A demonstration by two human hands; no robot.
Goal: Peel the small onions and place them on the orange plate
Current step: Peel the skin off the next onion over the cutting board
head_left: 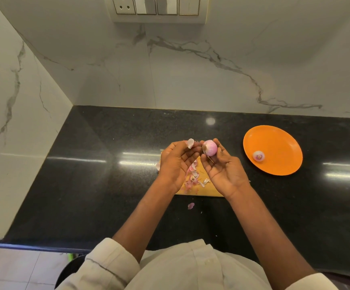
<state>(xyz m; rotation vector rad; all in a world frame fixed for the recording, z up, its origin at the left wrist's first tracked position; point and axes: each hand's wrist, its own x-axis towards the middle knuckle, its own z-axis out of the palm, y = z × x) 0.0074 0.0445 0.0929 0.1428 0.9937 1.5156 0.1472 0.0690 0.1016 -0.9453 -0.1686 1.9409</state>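
Holding the small pink peeled onion (210, 147) in my right hand's (224, 170) fingertip grip, I see the round orange plate (272, 150) to its right on the table, nearer this hand; my left hand (177, 162) pinches a loose papery skin flake (190, 143).
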